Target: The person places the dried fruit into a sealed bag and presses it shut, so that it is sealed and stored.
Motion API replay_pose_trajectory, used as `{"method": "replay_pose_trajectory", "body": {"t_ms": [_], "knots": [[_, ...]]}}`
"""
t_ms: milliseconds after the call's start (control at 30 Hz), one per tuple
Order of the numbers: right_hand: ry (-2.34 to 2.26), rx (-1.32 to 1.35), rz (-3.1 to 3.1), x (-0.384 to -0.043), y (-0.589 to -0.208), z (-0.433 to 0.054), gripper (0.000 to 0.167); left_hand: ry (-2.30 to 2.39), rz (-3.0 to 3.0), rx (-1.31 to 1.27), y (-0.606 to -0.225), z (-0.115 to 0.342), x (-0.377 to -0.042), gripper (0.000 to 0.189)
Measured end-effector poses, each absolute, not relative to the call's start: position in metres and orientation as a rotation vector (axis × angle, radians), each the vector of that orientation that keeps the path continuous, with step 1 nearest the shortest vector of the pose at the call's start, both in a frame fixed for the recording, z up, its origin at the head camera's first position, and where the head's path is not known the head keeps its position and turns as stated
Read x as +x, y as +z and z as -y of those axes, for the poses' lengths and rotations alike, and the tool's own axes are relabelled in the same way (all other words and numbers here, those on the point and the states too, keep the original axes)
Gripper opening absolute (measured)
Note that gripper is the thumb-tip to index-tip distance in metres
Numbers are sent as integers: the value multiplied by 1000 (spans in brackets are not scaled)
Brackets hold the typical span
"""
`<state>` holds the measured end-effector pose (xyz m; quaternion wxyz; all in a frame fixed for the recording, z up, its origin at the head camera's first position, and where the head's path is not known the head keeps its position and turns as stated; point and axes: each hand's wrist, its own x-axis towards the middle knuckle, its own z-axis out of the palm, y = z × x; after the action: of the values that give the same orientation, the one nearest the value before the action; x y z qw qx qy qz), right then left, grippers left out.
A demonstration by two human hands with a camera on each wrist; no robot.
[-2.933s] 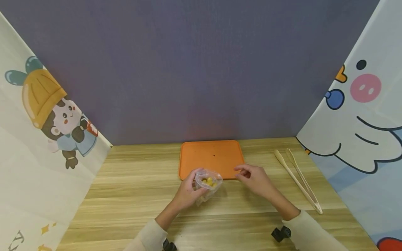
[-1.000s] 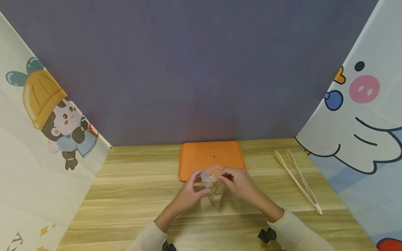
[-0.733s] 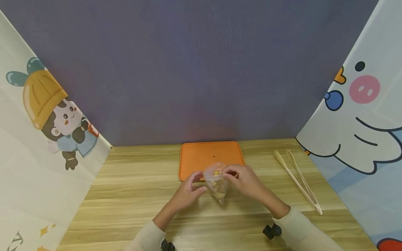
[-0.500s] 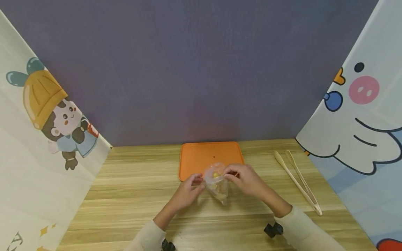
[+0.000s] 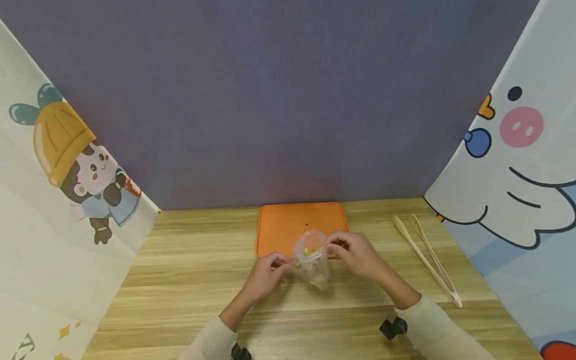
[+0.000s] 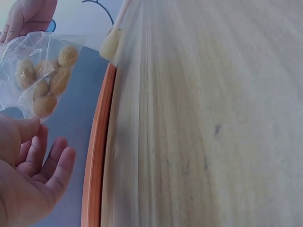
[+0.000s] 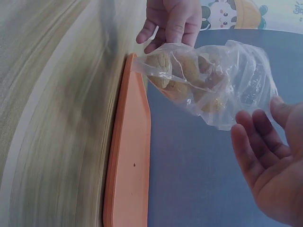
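Note:
Between the hands, a clear plastic bag [image 5: 321, 277] hangs with its mouth up, over the tray's near edge in the head view. Several tan, wrinkled lumps [image 6: 59, 80] like peanuts in the shell lie inside it. My right hand [image 5: 357, 254] pinches the bag's rim at the right, thumb against forefinger, as the right wrist view also shows. My left hand [image 5: 265, 275] pinches the bag's lower left side with thumb and fingertips. In the left wrist view the other fingers of the left hand [image 6: 35, 165] are loosely curled, away from the bag.
Behind the bag an orange tray [image 5: 279, 225] lies on the wood-grain table [image 5: 193, 260], with a small dark speck on it. Light wooden tongs [image 5: 432, 265] lie spread at the right. A grey panel [image 5: 288, 100] stands behind, flanked by cartoon-printed sheets [image 5: 517, 200].
My right hand has come over from the right and taken the bag's rim. My left hand let go of the bag's side, then took hold of it lower down.

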<state>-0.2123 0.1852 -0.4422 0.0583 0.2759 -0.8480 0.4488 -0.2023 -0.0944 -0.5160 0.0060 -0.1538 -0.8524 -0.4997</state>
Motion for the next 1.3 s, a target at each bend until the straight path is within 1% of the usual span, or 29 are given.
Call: {"method": "replay_pose_trajectory", "body": {"t_ms": [100,333,633,833,1067,1300], "knots": [[1364,788,2539,-214,-443,-187,7,-1564,2646,-466,-515,94,-201,5],[1359,652,2487,-218,-444,-192,7,-1565,2620,-438,-517,97,-197,4],[1333,615,2357,-225,-442,-198,7,-1559,2647,-410,-523,102,-193,6],[1316,565,2283,-229,-439,-201,7,-1549,2661,-438,-523,104,-192,7],[1361,481,2245,-232,-438,-205,4,-1570,2653,-515,-523,105,-188,10],[1413,427,2173,-233,-435,-208,5,-1626,2656,-535,-521,105,-185,9]]}}
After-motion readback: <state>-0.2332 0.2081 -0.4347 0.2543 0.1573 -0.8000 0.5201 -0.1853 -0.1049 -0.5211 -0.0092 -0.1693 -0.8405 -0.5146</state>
